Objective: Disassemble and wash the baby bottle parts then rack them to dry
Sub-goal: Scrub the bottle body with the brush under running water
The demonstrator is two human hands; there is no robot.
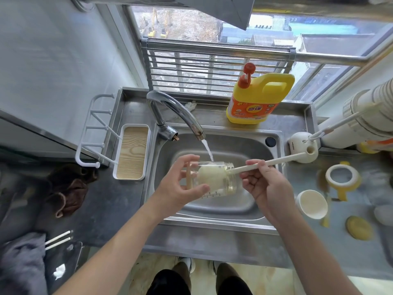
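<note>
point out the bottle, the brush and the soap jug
bottle (230, 184), head view, clear threaded neck
brush (282, 159), head view, bare handle
soap jug (253, 109), head view, orange label

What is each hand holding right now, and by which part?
The left hand grips the clear bottle round its base end; right hand pinches the brush at mid-handle, its head inside the bottle.

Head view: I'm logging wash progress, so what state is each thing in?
tap: running, water falling onto the bottle
bottle: uncapped, held sideways over the sink, with the brush pushed inside
brush: handle gripped by the right hand
left hand: holds the bottle
screw ring: off the bottle, lying on the counter
detergent jug: upright, pump cap on
</note>
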